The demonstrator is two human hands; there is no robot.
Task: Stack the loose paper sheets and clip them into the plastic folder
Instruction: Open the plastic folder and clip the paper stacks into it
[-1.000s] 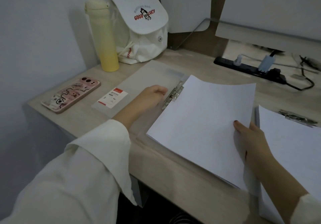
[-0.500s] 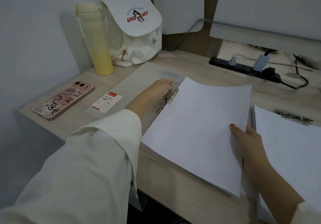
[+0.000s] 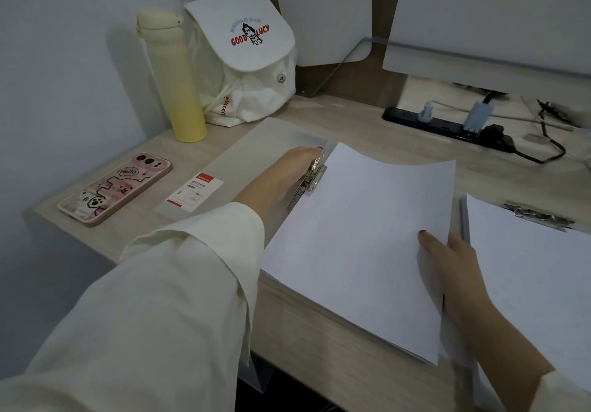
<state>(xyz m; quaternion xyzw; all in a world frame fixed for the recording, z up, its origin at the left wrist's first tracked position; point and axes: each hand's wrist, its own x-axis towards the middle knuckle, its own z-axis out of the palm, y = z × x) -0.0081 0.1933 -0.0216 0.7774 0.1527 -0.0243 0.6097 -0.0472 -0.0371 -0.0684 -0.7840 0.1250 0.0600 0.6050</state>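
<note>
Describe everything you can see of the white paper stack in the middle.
The paper stack is plain white, blank, several sheets thick. It lies slanted on the open folder, far edge slightly curled. The right hand grips its right edge, thumb on top. Its left edge meets the metal clip, which the left hand holds.

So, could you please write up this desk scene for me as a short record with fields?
left hand: fingers curled over the metal clip of the plastic folder
right hand: pinches the paper stack at its right edge, thumb on top
paper stack: over the open folder, left edge at the clip; clamped or not, cannot tell
far right: second clipped sheaf
left of folder: phone, yellow bottle, white bag
back: power strip
</note>
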